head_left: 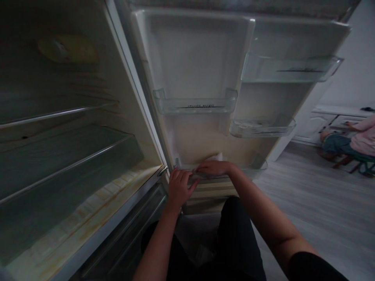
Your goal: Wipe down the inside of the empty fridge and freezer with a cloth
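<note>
Low in the fridge door (190, 54), both hands are at the bottom door shelf (249, 170), a clear bin along the door's lower edge. My left hand (179, 185) grips the left end of its rim, fingers over the edge and thumb to the right. Just right of it, my right hand (213, 168) reaches inside the bin with bent fingers. A crumpled white cloth (217, 157) shows above and behind that hand; its lower part is hidden, as are the right fingertips.
At left stands the open fridge compartment (73, 187) with glass shelves, brown stains and a yellowish round thing (68, 48) at the back. More clear bins (196, 105) hang higher on the door. A person in pink (363, 136) sits on a stool by white cabinets at right.
</note>
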Demonstrator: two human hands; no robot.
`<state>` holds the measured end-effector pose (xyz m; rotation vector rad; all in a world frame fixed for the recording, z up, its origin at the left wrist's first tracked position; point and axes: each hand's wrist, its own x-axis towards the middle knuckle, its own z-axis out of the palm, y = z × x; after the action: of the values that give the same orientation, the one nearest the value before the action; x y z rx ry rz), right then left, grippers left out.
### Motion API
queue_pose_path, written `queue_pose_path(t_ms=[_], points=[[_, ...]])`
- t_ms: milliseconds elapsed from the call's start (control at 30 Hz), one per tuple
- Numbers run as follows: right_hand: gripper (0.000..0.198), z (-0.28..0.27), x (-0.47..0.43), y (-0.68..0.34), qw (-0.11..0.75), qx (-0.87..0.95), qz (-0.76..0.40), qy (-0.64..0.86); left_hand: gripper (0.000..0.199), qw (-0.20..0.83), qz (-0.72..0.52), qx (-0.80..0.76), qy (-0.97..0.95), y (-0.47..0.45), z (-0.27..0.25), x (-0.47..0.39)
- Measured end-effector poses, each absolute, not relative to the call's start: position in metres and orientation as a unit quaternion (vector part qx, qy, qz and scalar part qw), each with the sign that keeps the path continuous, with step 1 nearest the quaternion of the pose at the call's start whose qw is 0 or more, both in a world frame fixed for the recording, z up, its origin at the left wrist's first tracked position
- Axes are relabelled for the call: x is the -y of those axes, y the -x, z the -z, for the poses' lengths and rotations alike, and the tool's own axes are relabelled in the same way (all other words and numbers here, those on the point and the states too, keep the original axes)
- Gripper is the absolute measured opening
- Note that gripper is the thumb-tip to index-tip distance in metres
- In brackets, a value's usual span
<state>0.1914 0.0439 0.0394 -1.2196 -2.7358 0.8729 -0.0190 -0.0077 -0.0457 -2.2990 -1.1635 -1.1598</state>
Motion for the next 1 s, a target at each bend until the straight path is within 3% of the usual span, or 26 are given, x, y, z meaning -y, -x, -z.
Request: queue_pose_path(t_ms=[167, 333, 500, 567, 700, 767, 867, 1000], points=[[0.041, -0.039, -0.041, -0.181, 0.006, 0.868, -0.221, 0.445, 0.026, 0.163, 0.396, 0.411, 0.805, 0.022, 0.045, 0.008], [0.057, -0.042, -0.042, -0.205, 0.004, 0.813, -0.169, 0.557, 0.026, 0.158, 0.395, 0.415, 0.804, 0.020, 0.044, 0.010], [0.018, -0.042, -0.055, -0.210, -0.024, 0.841, -0.205, 0.500, 0.027, 0.151, 0.410, 0.411, 0.800, 0.015, 0.045, 0.008], [0.007, -0.045, -0.049, -0.213, 0.031, 0.847, -0.204, 0.490, 0.028, 0.137, 0.419, 0.406, 0.800, 0.016, 0.049, 0.010], [0.009, -0.049, -0.005, -0.210, 0.328, 0.824, -0.125, 0.445, 0.048, 0.051, 0.523, 0.411, 0.745, 0.019, 0.066, 0.023], [0.014, -0.041, 0.022, -0.196, 0.421, 0.822, -0.082, 0.375, 0.051, -0.035, 0.635, 0.425, 0.644, 0.017, 0.076, 0.030], [0.018, -0.014, 0.044, -0.155, 0.393, 0.851, -0.011, 0.349, 0.040, -0.140, 0.769, 0.419, 0.462, 0.015, 0.081, 0.034], [0.027, 0.030, 0.037, -0.098, 0.301, 0.873, 0.106, 0.369, 0.034, -0.123, 0.821, 0.381, 0.407, 0.021, 0.064, 0.032]])
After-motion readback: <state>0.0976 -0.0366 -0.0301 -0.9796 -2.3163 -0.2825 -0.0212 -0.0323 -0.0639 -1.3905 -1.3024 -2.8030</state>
